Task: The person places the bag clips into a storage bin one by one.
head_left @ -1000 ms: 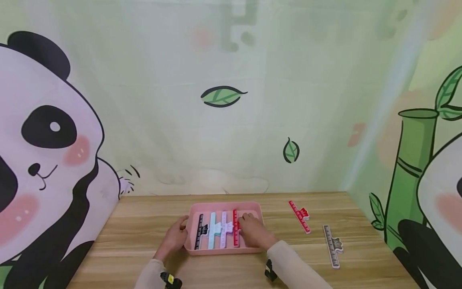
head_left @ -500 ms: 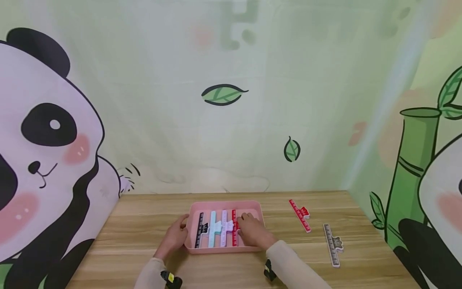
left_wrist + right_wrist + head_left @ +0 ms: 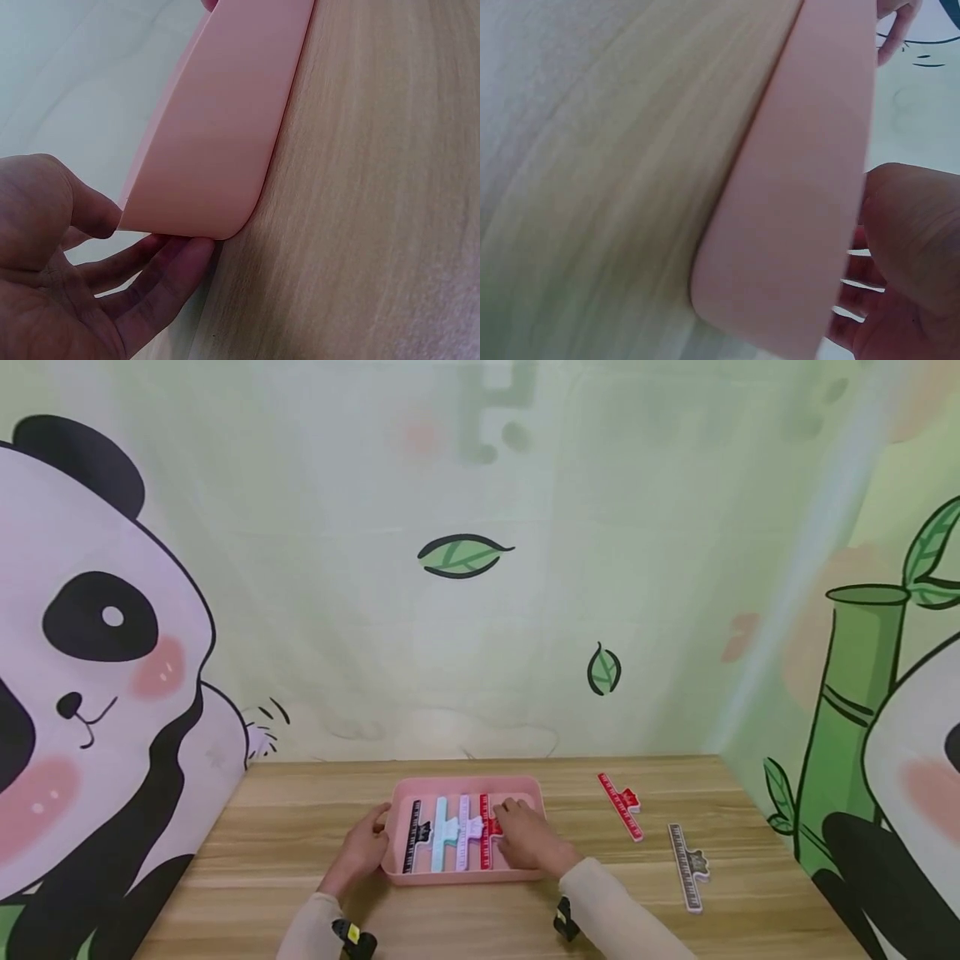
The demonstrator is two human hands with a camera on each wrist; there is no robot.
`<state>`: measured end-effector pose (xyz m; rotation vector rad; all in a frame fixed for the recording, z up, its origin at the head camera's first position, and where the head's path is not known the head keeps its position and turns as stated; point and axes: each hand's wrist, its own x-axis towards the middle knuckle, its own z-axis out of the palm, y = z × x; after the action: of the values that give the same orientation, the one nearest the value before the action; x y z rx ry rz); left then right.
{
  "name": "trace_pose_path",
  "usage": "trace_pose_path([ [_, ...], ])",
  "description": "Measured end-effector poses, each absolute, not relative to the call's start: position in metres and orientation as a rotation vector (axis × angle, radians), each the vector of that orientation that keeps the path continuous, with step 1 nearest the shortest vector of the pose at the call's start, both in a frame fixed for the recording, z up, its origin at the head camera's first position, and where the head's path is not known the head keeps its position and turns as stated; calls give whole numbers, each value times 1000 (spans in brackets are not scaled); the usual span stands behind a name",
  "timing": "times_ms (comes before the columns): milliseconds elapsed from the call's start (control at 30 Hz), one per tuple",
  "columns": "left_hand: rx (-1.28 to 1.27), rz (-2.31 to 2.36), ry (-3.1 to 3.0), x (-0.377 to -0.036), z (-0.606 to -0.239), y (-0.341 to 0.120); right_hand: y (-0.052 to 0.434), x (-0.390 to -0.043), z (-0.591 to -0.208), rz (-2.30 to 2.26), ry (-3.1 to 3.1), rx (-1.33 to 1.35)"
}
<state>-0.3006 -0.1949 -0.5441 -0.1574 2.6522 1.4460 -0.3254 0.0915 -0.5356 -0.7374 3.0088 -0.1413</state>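
Lower ctr: L hand (image 3: 366,843) pinches pink tray (image 3: 465,878); R hand (image 3: 527,837) at inner red clip (image 3: 484,839), can't tell if pinching; sideways drag cd skew lilac clip (image 3: 462,843).

Six clips (image 3: 438,839), one pink tray (image 3: 461,878), two hands (image 3: 365,843) and one wooden table (image 3: 277,827) are visible.

No legible text, labels or numbers.

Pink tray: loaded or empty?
Loaded: the pink tray holds a black clip, a light-blue clip, a lilac clip and a red clip, side by side.
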Motion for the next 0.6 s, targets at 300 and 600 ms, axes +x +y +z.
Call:
trace_pose_path([
  [300, -159, 1449, 2653, -301, -543, -196, 111, -318, -517, -159, 3073, -793],
  [600, -163, 1444, 2648, -298, -542, -196, 154, -306, -506, -266, 3152, -777],
])
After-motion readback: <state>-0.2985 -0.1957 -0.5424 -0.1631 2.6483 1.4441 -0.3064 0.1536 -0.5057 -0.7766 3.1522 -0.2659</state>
